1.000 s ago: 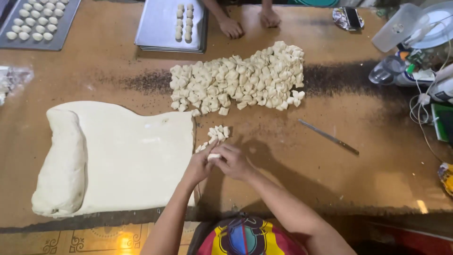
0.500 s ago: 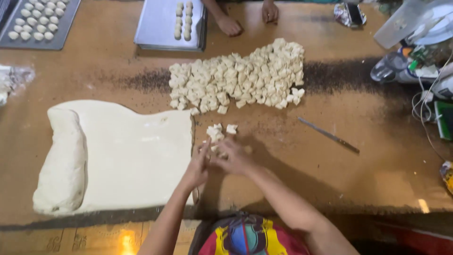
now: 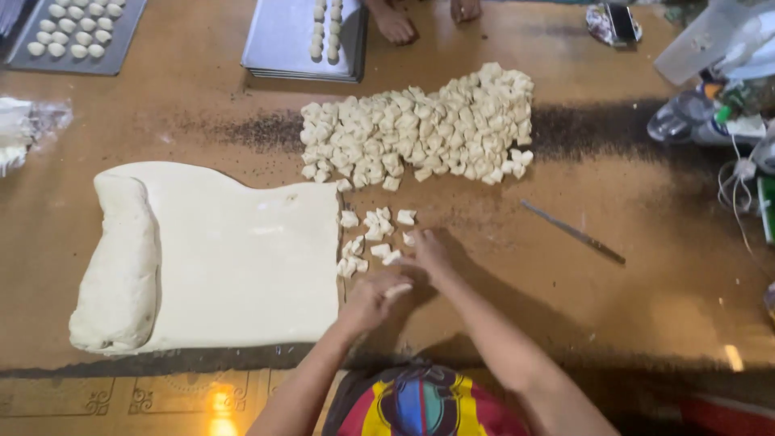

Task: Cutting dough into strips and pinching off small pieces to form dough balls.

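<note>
More cut dough pieces point(image 3: 373, 239) now lie scattered just beyond both hands point(image 3: 404, 278).

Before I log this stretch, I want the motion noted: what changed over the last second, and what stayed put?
The small cluster of cut dough pieces grew and spread beside the dough sheet's edge. The right hand moved up onto the nearest pieces; the left hand stayed low, a piece at its fingers. Unchanged: the dough sheet, big pile of cut pieces, knife and trays.
</note>
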